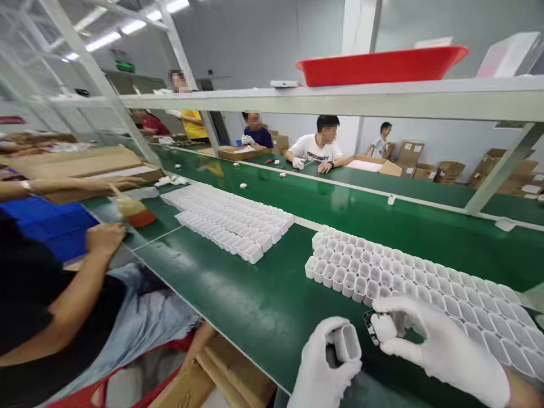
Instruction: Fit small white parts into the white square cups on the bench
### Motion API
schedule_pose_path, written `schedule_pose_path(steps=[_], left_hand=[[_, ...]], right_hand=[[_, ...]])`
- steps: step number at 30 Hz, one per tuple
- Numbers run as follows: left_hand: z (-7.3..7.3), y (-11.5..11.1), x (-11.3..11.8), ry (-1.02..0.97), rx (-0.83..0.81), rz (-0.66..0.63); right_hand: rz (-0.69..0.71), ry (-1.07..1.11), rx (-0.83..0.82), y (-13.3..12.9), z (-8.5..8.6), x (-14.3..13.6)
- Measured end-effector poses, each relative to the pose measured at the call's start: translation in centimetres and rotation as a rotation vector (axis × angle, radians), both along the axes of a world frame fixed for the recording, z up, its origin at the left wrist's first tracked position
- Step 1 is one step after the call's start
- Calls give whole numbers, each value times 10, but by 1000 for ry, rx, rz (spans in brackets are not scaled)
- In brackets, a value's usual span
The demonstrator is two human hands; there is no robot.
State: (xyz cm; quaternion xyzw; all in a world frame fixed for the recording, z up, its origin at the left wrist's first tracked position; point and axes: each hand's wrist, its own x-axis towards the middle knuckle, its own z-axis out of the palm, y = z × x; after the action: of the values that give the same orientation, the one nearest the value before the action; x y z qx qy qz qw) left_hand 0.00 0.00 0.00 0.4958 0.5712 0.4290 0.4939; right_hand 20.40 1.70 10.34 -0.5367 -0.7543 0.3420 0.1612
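My left hand (319, 362), in a white glove, is closed around a small white plastic case (347, 343) at the bench's near edge. The case's open end faces up and to the right. Just right of it, my gloved right hand (437, 340) pinches a small circuit board with a white block (379, 328) between thumb and fingers. The board's dark edge points toward the case, and the two are apart. Directly behind my right hand stand rows of white open-topped cases (361, 283), packed side by side.
A second block of white cases (232, 218) lies farther left. Small white parts sit on the green conveyor (323, 198). At left, a person's arm (80, 283) rests near a container of orange liquid (138, 212). A shelf (382, 99) carrying a red tray (382, 67) spans overhead.
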Motion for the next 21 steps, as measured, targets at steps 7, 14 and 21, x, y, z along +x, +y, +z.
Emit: schedule_pose_path(steps=[7, 14, 21], left_hand=[[-6, -4, -1, -2, -3, -15], [-17, -4, -6, 33, 168, -54], [-15, -3, -6, 21, 242, -68]], right_hand=[[94, 36, 54, 7, -4, -7], [9, 112, -53, 12, -4, -7], [-18, 61, -188, 12, -10, -11]])
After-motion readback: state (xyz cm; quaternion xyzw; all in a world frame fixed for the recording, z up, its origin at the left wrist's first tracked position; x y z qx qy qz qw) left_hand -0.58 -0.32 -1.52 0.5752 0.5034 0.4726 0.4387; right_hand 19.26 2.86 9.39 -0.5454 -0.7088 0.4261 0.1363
